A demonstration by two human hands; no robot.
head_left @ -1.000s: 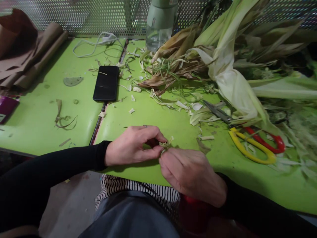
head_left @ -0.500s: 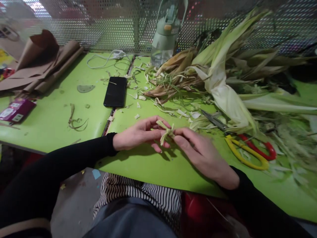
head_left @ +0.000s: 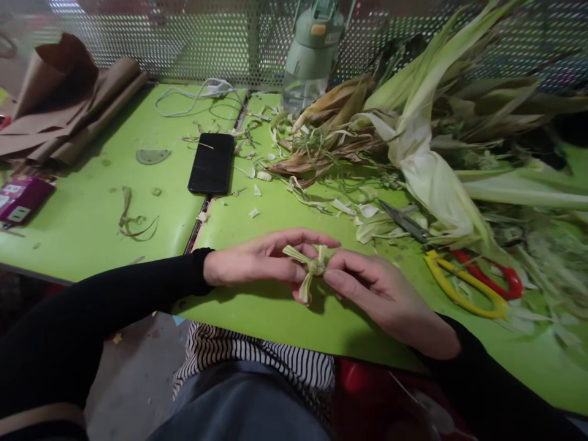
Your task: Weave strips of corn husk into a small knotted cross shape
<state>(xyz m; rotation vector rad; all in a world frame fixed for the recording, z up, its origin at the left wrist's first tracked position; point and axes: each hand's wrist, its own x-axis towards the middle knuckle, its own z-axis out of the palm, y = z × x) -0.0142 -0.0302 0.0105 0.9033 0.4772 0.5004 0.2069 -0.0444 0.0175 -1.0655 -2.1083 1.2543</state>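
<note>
Between my hands, above the green table near its front edge, is a small knotted piece of corn husk [head_left: 316, 267] with short flat ends sticking out. My right hand [head_left: 374, 294] pinches its right side between thumb and fingertips. On the other side my left hand [head_left: 261, 260] has its thumb against the husk piece, with the index finger stretched out behind it. The left hand's lower fingers are partly hidden behind the husk. To the right of my right hand lie scissors [head_left: 441, 263] with one yellow and one red handle, their blades spread a little.
A large heap of corn husks [head_left: 432, 165] covers the right back, beside a green water bottle [head_left: 312, 55]. A black phone [head_left: 211, 163] lies left of centre, near a white cable [head_left: 184, 101]. Brown paper [head_left: 78, 116] and a purple box [head_left: 25, 199] are at left.
The left index finger has stretched out further to the right behind the knotted husk. Both hands and the husk sit slightly lower in view. The camera has shifted a little.
</note>
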